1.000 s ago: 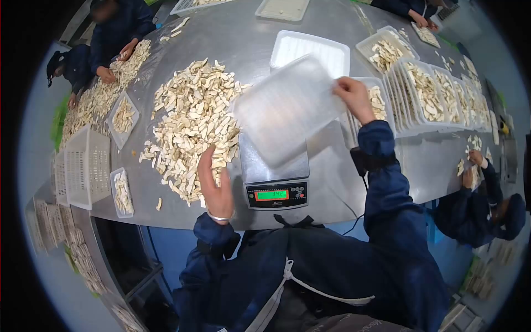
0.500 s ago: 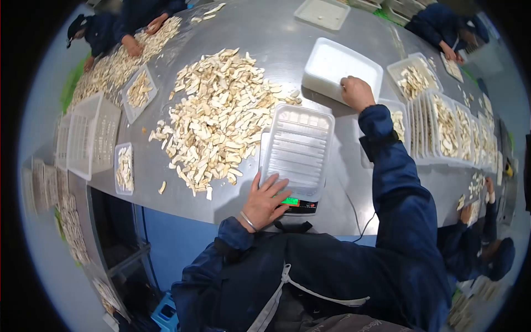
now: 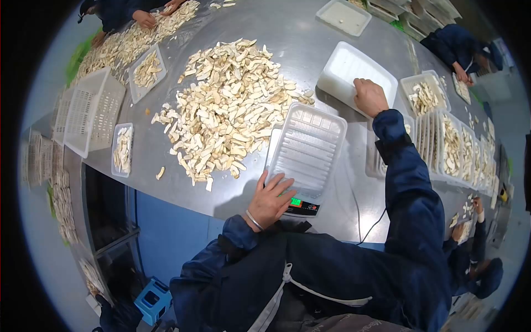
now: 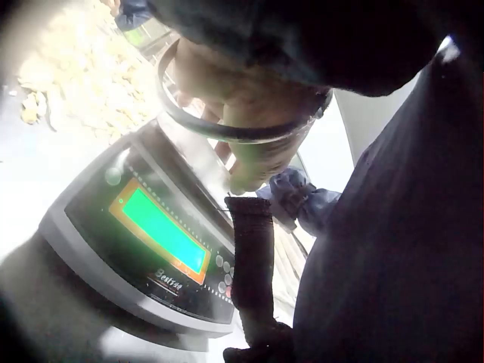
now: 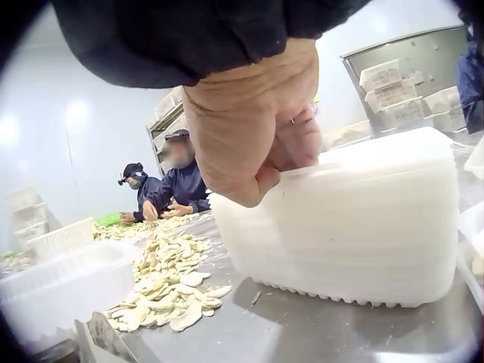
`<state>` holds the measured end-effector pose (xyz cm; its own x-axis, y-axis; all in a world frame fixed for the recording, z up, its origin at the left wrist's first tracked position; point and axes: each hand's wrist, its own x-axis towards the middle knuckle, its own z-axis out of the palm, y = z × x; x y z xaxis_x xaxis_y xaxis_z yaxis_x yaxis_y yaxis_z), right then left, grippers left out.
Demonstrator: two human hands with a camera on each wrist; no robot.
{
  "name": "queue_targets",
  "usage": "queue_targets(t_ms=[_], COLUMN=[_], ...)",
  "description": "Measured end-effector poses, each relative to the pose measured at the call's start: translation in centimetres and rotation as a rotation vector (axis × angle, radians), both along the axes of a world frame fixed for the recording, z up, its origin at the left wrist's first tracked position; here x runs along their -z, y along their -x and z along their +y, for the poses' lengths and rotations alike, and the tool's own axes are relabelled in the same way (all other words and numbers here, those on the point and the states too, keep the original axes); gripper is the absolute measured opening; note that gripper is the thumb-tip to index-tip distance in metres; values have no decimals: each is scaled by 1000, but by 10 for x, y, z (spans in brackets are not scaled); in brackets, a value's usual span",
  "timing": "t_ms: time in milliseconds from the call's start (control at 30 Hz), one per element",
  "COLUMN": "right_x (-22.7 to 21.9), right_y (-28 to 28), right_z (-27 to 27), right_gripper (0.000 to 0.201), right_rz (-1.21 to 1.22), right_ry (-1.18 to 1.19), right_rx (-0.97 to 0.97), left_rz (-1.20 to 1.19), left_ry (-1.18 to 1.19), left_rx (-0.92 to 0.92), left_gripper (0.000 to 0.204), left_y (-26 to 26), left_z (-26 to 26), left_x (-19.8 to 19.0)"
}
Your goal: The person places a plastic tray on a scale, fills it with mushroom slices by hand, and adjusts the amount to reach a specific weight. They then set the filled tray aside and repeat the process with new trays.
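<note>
A translucent ribbed plastic tray [image 3: 310,149] lies on the digital scale [image 4: 128,249], whose green display is lit. My left hand [image 3: 269,200], fingers spread, touches the tray's near left edge and partly covers the scale front. To the far right of it stands a stack of white trays [image 3: 338,83]. At the stack's near rim is my right hand [image 3: 370,97]; in the right wrist view its thumb is outside the rim and its fingers inside, pinching it. Left of the scale spreads a big pile of pale mushroom slices [image 3: 227,110].
Trays filled with slices [image 3: 451,144] stand in a tight row at right. Perforated crates [image 3: 97,113] and two small filled trays, one near the edge [image 3: 122,149], are at left. A cable [image 3: 358,210] runs off the table's front. Other people work around the table.
The tray that my right hand held over the scale now lies on it. My right hand has moved to the stack, and my left hand from beside the pile onto the tray's edge.
</note>
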<state>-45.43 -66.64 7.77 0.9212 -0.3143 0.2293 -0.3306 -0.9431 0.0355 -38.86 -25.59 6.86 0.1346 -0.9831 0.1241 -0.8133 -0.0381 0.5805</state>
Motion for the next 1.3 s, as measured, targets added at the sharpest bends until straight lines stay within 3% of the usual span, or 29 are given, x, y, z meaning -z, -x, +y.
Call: queue_targets(t_ms=[200,333,467,600,667,833,1000,1100,1167,1233,1300], right_x=[-26,-37,-55,-102,-108,-67,-18,-19,-28,-28,-21], right_y=[7,1,7,24,35,54,55,62,68,83,105], right_z=[-14,-10,-19,54,101,210,246,257,262,262,255], right_gripper=[15,12,11,12,9,18,18,28,44,46,29], right_rz=[2,-246,-591,-641,-618,-464,-249,-168,-257,-427,-573], right_ry=[-97,108,58,-172,-173,-291,-386,-460,-436,-374,-379], right_rx=[91,210,242,86,-126,-322,-210,-100,-60,30,326], left_rz=[-8,-28,-49,-58,-51,-76,-65,-35,90,52,115], left_ry=[20,18,53,61,65,56,41,117,260,290,294], left_rx=[-1,16,-10,-30,-40,-10,-1,4,100,42,-291], left_gripper=[30,31,32,30,29,27,29,29,30,26,19], left_y=[0,-1,1,3,4,2,1,-4,-22,-56,-114], left_z=[0,-1,0,0,-3,-5,-3,9,20,45,91], left_x=[3,1,6,4,0,1,2,-2,-6,-16,-6])
